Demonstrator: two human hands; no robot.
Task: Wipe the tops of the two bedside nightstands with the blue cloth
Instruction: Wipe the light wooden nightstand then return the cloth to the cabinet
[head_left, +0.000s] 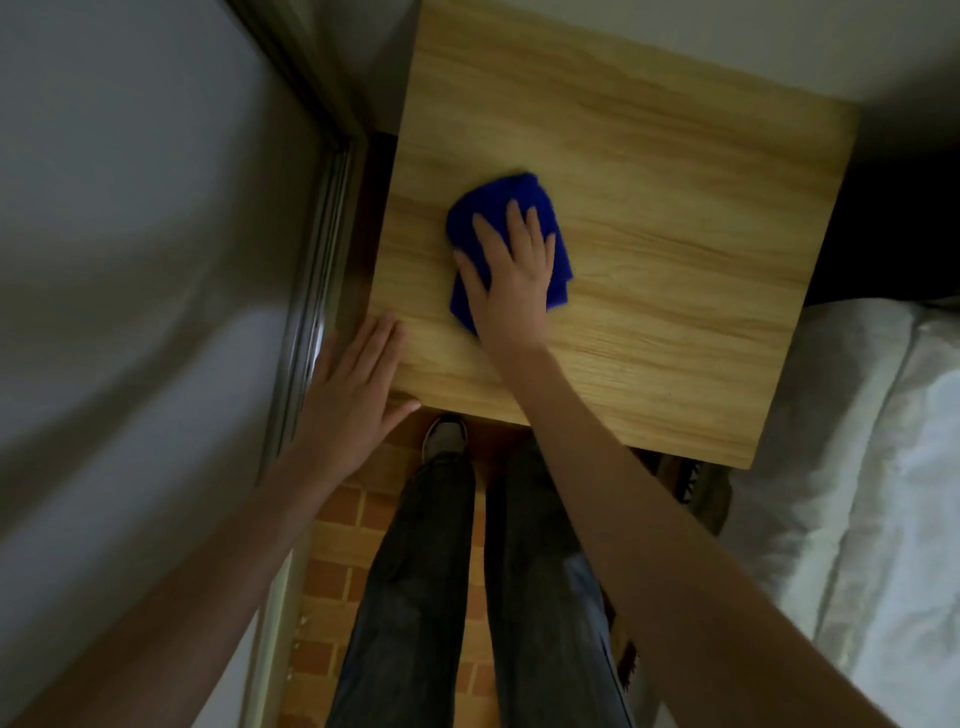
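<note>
A light wood nightstand (675, 208) fills the middle of the head view, seen from above. The blue cloth (519, 200) lies bunched on its top, left of centre. My right hand (514, 280) presses flat on the cloth with fingers spread, covering its near half. My left hand (353, 384) rests flat on the near left corner of the nightstand, fingers together and holding nothing. Only this one nightstand is in view.
A grey sliding door with a metal frame (311, 270) stands close on the left. A bed with white bedding (872, 467) borders the nightstand on the right. My legs and a shoe (444, 439) stand on a brick-patterned floor (332, 561) in the narrow gap.
</note>
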